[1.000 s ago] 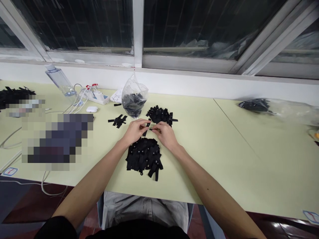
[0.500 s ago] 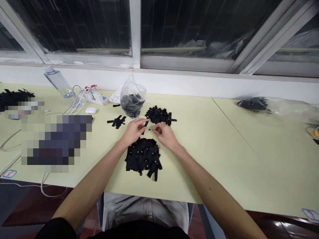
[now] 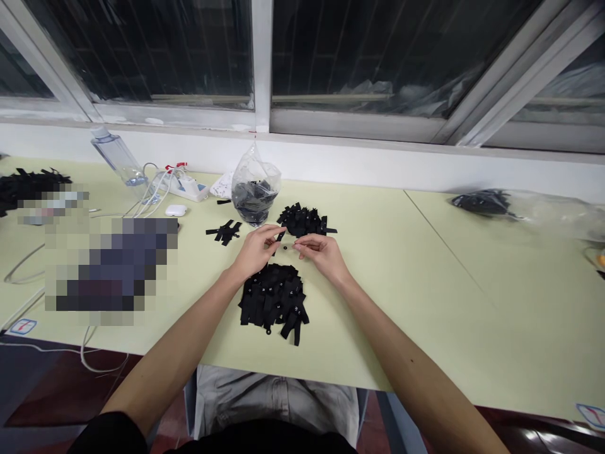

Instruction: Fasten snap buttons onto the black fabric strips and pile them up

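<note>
Item: black fabric strip (image 3: 280,237), pinched by the left hand (image 3: 256,250); right hand (image 3: 319,251) is closing thumb and finger beside it, whether on anything cannot be told. A small black ring (image 3: 285,249) is lying on the table between them.
Risk: ring likely rolling off or getting lost in the near strip pile (image 3: 274,301).
Setting: pale green table (image 3: 416,284) is standing under dark windows (image 3: 387,50); clear bag (image 3: 255,183), far pile (image 3: 304,219), water bottle (image 3: 118,157).
</note>
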The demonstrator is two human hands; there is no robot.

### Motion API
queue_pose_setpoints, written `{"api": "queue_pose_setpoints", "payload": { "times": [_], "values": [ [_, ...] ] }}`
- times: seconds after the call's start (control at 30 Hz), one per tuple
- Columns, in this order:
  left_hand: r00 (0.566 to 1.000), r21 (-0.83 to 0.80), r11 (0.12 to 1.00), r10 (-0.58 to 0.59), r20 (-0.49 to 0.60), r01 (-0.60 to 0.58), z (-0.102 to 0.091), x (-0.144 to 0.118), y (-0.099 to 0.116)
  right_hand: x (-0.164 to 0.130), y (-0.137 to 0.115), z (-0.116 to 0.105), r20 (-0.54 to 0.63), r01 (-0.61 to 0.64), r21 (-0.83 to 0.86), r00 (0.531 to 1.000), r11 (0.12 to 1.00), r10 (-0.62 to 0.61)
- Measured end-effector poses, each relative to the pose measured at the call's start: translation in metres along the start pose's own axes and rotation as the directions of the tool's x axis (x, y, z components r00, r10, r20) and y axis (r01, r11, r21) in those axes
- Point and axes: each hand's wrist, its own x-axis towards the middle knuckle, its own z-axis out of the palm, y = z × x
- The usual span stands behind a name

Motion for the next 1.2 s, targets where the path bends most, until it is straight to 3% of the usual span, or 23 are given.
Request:
{"api": "queue_pose_setpoints", "payload": {
  "times": [0.3, 0.67, 0.9, 1.2],
  "values": [
    [1.000, 0.010, 1.000, 0.013, -0.007, -0.013, 0.001, -0.001, -0.003, 0.001, 0.003, -0.001, -0.026, -0.047, 0.044, 0.998, 0.998, 0.048],
    [0.999, -0.107, 0.994, -0.029, 0.044, 0.034, 0.006, -0.003, 0.007, 0.001, 0.001, -0.002, -0.055, -0.044, 0.099, 0.997, 0.994, 0.050],
    [0.998, -0.174, 0.985, -0.004, 0.069, 0.016, 0.010, -0.004, 0.013, 0.002, 0.005, -0.001, -0.095, 0.014, 0.054, 0.995, 0.998, -0.009],
    [0.996, -0.210, 0.977, -0.001, 0.093, 0.021, 0.012, -0.006, 0.024, 0.000, 0.002, 0.001, -0.051, 0.061, 0.037, 0.997, 0.997, -0.059]
  ]
}}
